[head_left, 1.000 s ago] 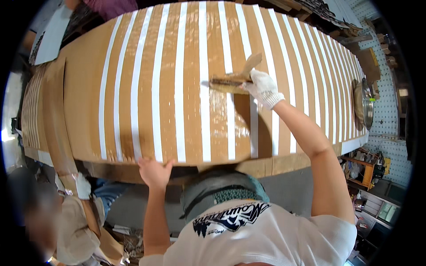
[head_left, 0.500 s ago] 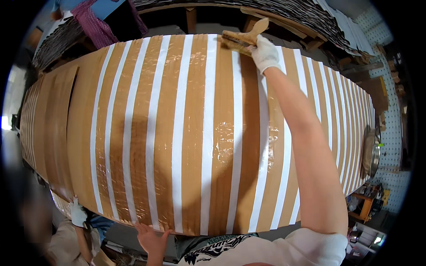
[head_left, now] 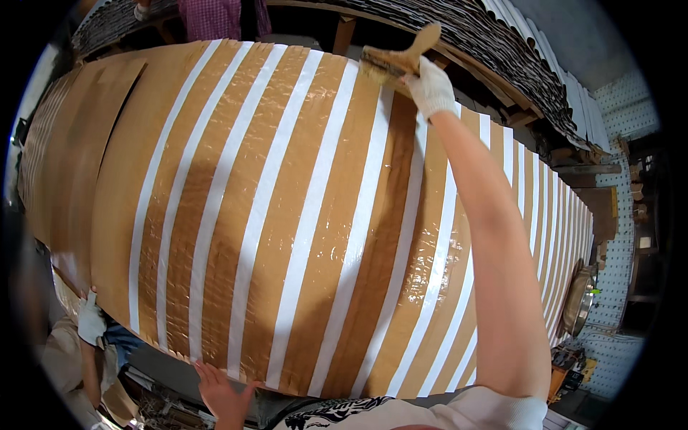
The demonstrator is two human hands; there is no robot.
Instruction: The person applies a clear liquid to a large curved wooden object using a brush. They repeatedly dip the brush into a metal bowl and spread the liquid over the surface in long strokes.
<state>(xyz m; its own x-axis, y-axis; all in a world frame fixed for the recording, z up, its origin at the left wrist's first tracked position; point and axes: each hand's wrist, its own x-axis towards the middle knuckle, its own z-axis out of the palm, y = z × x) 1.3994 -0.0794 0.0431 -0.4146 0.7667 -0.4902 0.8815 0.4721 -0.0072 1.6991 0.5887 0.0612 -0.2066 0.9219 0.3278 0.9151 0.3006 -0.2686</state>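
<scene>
In my gloved right hand [head_left: 432,87] is a wide wooden-handled brush [head_left: 390,63], its bristles at the far edge of the striped sheets. Those brown paper sheets [head_left: 247,315] lie overlapped in a long row, with white strips [head_left: 301,269] between the brown bands. Wet, glossy patches show across their surface. My bare left hand [head_left: 223,395] rests at the near edge of the sheets, fingers spread, holding nothing. The bristle tips are partly hidden by the brush body.
A co-worker's gloved hand [head_left: 91,321] is at the near left edge, beside a large brown sheet [head_left: 115,143]. Another person in a checked purple garment [head_left: 208,18] stands across the table. A metal basin [head_left: 579,301] sits at the right end. Stacked dark sheets [head_left: 494,54] lie beyond.
The view has turned, so the striped sheets now slant. My right hand keeps the brush at the far edge; my left stays at the near edge. The person across appears shifted rightward.
</scene>
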